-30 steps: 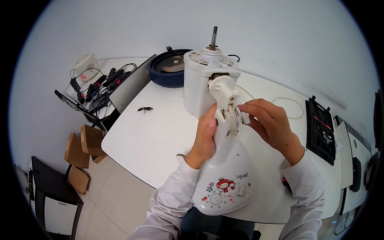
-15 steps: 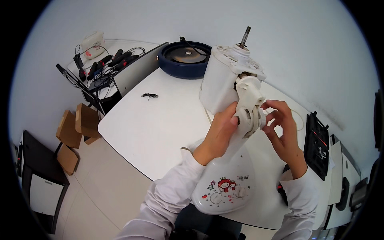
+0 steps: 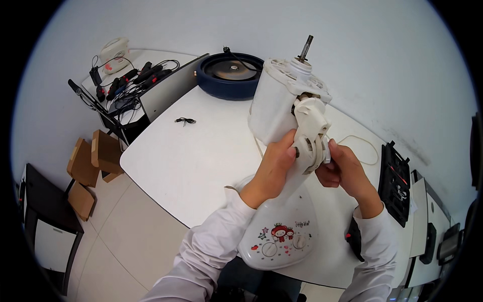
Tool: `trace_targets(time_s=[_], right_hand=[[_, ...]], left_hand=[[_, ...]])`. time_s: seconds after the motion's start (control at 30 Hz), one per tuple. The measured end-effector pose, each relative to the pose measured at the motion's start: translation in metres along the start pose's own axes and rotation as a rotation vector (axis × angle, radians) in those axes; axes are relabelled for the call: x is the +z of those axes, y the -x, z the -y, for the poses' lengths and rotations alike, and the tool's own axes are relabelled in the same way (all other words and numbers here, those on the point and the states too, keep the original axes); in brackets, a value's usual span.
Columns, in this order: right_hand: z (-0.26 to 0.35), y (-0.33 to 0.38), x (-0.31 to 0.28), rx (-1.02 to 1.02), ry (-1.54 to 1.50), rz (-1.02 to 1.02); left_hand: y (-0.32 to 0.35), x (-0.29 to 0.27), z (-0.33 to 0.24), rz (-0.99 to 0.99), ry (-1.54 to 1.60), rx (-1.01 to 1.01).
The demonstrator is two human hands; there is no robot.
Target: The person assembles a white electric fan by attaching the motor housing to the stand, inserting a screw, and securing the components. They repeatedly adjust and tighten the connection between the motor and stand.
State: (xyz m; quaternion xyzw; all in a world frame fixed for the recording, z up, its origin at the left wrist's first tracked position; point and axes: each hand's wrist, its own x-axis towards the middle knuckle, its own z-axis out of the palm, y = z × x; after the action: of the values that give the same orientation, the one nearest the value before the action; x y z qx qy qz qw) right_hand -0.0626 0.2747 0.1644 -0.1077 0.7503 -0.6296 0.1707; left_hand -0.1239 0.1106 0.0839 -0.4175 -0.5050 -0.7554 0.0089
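A white electric fan without blades or grille stands in front of me. Its motor housing point(image 3: 271, 103) is tilted, with a bare metal shaft point(image 3: 305, 49) pointing up. My left hand point(image 3: 274, 168) is closed around the fan's neck point(image 3: 303, 160) at the tilt joint, thumb pressed near a dark hole. On the joint's other side, my right hand point(image 3: 347, 171) pinches a white knob point(image 3: 327, 152) between thumb and curled fingers. Below, the fan's base point(image 3: 266, 234) carries a printed red cartoon figure and two round dials.
The white table point(image 3: 186, 156) holds a round dark-blue device point(image 3: 226, 88), a small black cable point(image 3: 185, 121) and an open black tool case point(image 3: 395, 183). A black object point(image 3: 355, 244) lies beside my right sleeve. Cardboard boxes point(image 3: 83, 163) sit on the floor at left.
My right hand's fingers have closed from a loose, spread pose onto the knob, with the thumb now on top. The left hand keeps its hold. The view has shifted slightly.
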Motion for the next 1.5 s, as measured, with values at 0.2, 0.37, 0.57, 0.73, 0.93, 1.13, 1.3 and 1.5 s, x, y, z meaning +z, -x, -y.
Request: trace_targets(time_s=[0.2,0.37,0.57,0.73,0.93,1.13,1.3,1.5], right_hand=[[-0.006,0.007,0.009,-0.635,0.807,-0.479],[-0.002,0.007,0.006,-0.787,1.068,-0.491],[0.004,0.002,0.003,-0.812,1.064,-0.434],[0.012,0.004,0.015,-0.343,0.486,-0.211],[0.014,0.005,0.020,-0.218,0.442,-0.282],[0.007,0.004,0.038,-0.521,0.414,-0.393],[0.003,0.005,0.037,-0.469,0.381,-0.443],[0.006,0.012,0.045,-0.469,0.370,-0.429]], left_hand=[[-0.002,0.005,-0.001,0.007,0.067,-0.025],[-0.002,0.006,-0.001,0.002,0.120,-0.041],[-0.003,0.007,-0.002,0.010,0.126,-0.015],[-0.002,0.005,-0.001,0.011,0.101,-0.003],[-0.001,0.004,-0.001,-0.005,0.075,-0.014],[-0.003,0.004,0.000,-0.060,0.064,0.012],[0.009,-0.014,-0.022,0.047,-0.423,-0.247],[0.026,-0.040,-0.028,-0.145,0.146,-0.779]])
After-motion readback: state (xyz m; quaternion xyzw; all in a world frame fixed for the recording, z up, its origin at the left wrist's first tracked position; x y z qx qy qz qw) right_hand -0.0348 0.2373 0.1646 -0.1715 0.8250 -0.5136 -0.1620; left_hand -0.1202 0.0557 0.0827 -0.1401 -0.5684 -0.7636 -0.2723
